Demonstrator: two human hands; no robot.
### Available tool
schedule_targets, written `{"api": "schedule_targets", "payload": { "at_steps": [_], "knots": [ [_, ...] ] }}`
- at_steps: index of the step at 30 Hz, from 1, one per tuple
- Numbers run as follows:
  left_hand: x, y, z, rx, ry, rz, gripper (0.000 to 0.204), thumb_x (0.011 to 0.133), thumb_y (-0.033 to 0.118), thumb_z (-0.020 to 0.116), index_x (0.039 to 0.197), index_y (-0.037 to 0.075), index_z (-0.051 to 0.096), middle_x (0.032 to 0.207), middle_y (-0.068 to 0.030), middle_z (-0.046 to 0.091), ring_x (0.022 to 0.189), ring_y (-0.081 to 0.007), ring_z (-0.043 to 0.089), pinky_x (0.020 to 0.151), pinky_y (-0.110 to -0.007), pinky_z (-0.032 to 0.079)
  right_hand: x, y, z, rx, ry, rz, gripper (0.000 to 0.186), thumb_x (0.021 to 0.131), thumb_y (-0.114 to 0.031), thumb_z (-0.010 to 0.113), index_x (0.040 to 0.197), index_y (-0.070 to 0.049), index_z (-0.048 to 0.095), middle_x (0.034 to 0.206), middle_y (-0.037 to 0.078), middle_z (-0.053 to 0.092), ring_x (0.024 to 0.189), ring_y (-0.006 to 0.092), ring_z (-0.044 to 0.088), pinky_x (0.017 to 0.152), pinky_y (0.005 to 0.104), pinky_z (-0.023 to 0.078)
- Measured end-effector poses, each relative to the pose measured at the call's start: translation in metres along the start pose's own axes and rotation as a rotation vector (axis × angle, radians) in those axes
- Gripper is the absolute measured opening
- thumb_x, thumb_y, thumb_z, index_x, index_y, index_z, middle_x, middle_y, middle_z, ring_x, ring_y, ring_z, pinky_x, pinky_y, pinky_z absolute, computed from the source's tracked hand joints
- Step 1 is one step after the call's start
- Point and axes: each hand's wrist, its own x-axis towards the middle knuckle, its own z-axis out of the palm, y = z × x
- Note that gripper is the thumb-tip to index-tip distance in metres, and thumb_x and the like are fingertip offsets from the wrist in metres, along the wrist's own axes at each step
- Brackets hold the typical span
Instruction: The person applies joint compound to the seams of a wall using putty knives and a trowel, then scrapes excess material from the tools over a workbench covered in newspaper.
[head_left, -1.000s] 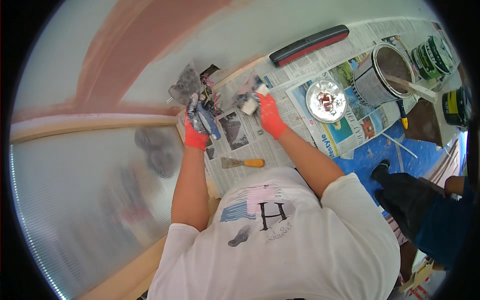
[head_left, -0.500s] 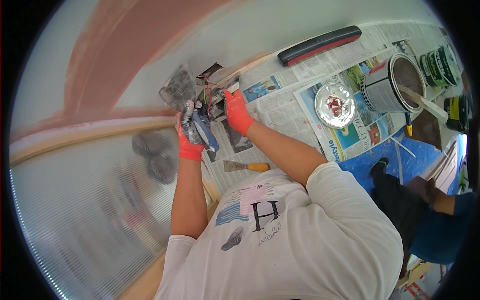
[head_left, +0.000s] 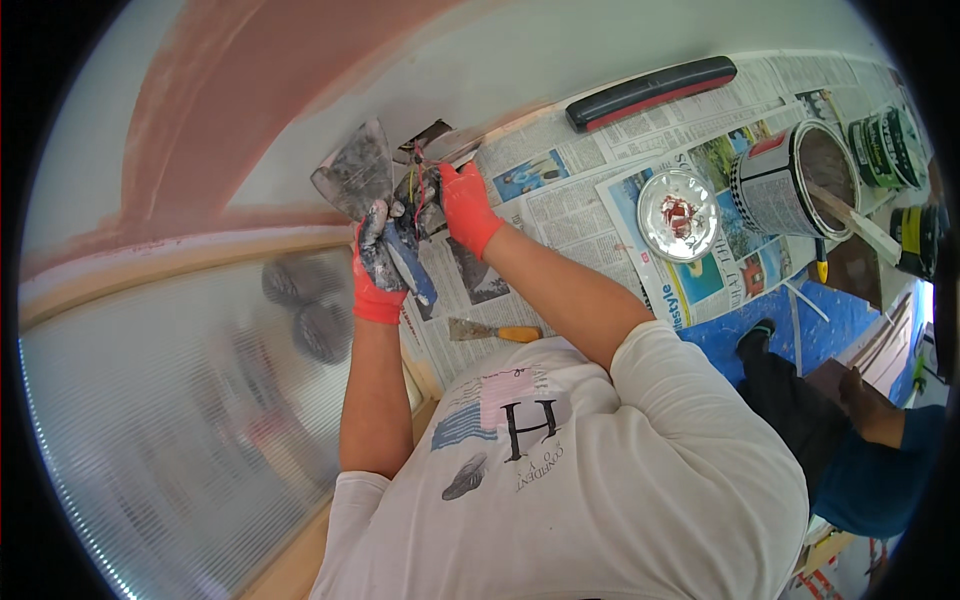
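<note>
My left hand [head_left: 378,262], in a grime-smeared red glove, is closed around a blue-handled tool [head_left: 414,270]; a wide, smeared blade [head_left: 354,160] rises above it against the wall. My right hand [head_left: 468,208], also red-gloved, has its fingers curled on something dark at the edge of a wall opening [head_left: 430,133]; exactly what it grips is hidden. Coloured wires [head_left: 418,175] hang from the opening between my hands. A scraper with a yellow handle [head_left: 518,333] lies on newspaper [head_left: 545,225] below my right forearm.
A long black-and-red sanding tool [head_left: 650,92] lies along the wall. A metal lid [head_left: 678,215], an open paint can with a stick [head_left: 775,180] and two tubs [head_left: 875,150] stand rightward. A ribbed panel [head_left: 180,400] is on the left; a co-worker [head_left: 850,450] is at lower right.
My right hand has moved up and left to the wires and wall opening; the white block seen in it earlier is out of sight. The co-worker's arm has shifted.
</note>
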Motion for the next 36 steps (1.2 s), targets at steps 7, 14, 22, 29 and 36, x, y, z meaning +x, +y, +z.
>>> {"api": "schedule_targets", "payload": {
  "at_steps": [7,14,22,29,36],
  "knots": [
    [-0.005,0.005,0.012,0.010,0.005,-0.003,0.020,0.096,0.031,0.063,0.089,0.012,0.065,0.078,-0.0019,0.065,0.064,-0.0174,0.060,0.059,-0.032,0.050,0.010,0.008,0.004,-0.057,-0.002,0.014,0.037,0.100,-0.030,0.052,0.124,-0.002,0.050,0.112,0.017,0.063,0.101,0.0264,0.061,0.083,0.0375,0.050],
    [-0.009,0.012,0.039,-0.043,-0.156,0.035,0.019,0.098,0.028,0.060,0.096,0.010,0.067,0.089,-0.0050,0.069,0.095,-0.0275,0.066,0.094,-0.049,0.052,0.037,0.031,-0.010,-0.115,-0.035,-0.164,0.039,0.098,-0.021,0.058,0.129,0.001,0.052,0.114,0.014,0.064,0.103,0.0217,0.060,0.087,0.0342,0.048],
    [-0.010,0.013,0.010,-0.109,-0.194,-0.011,0.019,0.099,0.025,0.059,0.098,0.008,0.067,0.094,-0.0091,0.069,0.107,-0.0311,0.063,0.103,-0.055,0.046,0.000,-0.008,-0.026,-0.258,-0.188,-0.245,0.047,0.087,-0.013,0.063,0.130,0.004,0.055,0.119,0.026,0.061,0.111,0.0361,0.059,0.092,0.0406,0.046],
    [-0.005,0.004,-0.016,-0.098,-0.100,-0.035,0.020,0.098,0.024,0.060,0.092,0.006,0.066,0.090,-0.0082,0.068,0.098,-0.0277,0.064,0.099,-0.049,0.049,-0.084,0.004,-0.128,-0.982,-0.248,-0.658,0.037,0.085,-0.003,0.060,0.123,-0.003,0.062,0.105,0.019,0.061,0.100,0.0373,0.059,0.088,0.0417,0.048],
    [-0.039,-0.007,-0.007,0.467,-0.009,0.032,0.033,0.092,0.040,0.066,0.094,0.007,0.067,0.078,-0.0048,0.063,0.071,-0.0165,0.062,0.067,-0.032,0.051,-0.136,-0.094,-0.186,-0.491,-0.172,-0.151,0.040,0.098,-0.011,0.058,0.137,-0.003,0.052,0.116,0.008,0.064,0.104,0.0139,0.061,0.088,0.0327,0.050]
  ]
}}
